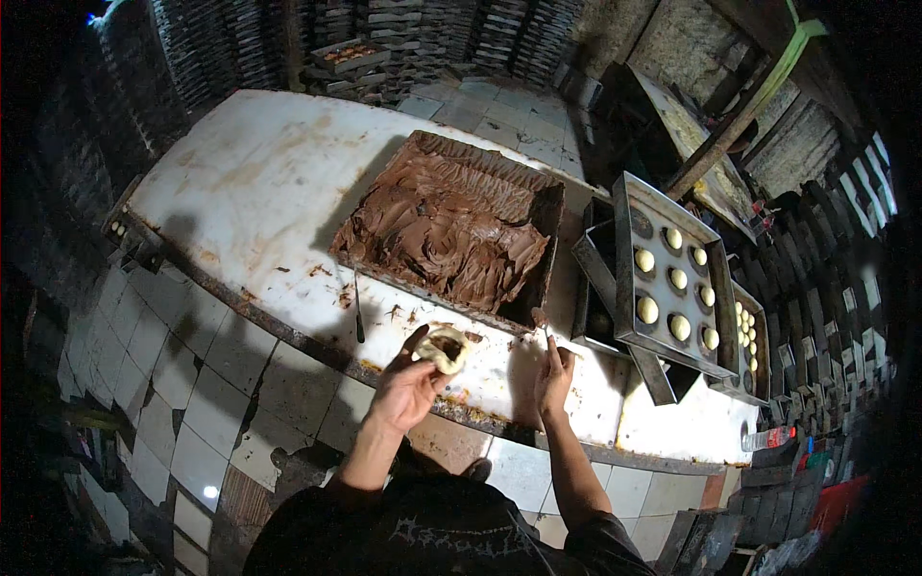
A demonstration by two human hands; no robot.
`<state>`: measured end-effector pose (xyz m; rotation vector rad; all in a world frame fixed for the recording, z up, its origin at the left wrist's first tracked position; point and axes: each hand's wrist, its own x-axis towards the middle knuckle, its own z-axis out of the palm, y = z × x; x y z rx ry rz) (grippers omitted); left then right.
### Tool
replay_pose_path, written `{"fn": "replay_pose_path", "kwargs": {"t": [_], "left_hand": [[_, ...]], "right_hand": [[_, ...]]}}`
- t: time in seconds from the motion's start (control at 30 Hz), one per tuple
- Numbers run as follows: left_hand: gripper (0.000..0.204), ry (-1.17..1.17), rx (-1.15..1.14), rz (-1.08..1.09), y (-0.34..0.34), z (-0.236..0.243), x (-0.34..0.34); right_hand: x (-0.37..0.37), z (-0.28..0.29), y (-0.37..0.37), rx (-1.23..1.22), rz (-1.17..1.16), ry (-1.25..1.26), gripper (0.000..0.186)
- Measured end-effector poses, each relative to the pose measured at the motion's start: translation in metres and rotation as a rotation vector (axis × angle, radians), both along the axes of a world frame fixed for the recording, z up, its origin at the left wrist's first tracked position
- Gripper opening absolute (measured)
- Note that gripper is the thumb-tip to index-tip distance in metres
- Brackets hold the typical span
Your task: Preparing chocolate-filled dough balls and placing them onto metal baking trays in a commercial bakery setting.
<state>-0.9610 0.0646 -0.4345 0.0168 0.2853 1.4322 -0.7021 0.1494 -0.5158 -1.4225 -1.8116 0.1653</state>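
Observation:
My left hand (405, 389) holds a pale piece of dough (455, 362) over the table's near edge, its fingers wrapped round the underside. The dough is cupped open at the top, with dark brown filling showing inside. To the right, my right hand (554, 376) grips a small spoon or spatula (540, 319) whose tip is coated in brown paste. That tip is by the near right corner of a large rectangular tray (555, 230). A thick, chocolate-like brown paste (447, 226) is heaped across the tray in ridges and swirls.
A thin metal utensil (359, 309) lies left of the tray on the stained white table (259, 154). Stacked metal baking trays (624, 206) stand at the right, the top one bearing several dough balls (678, 278). A clear bottle (766, 439) is at the table's right end.

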Motion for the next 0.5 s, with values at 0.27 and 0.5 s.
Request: {"fn": "replay_pose_path", "kwargs": {"t": [0.27,0.5], "left_hand": [[0.036,0.172,0.157,-0.328,-0.027,-0.005,0.125],[0.036,0.146,-0.131,-0.455,-0.045,0.007,0.264]], "right_hand": [[0.015,0.117,-0.056,-0.622,0.37,0.484,0.029],[0.167,0.156,-0.139,-0.138,0.576,-0.01,0.019]]}}
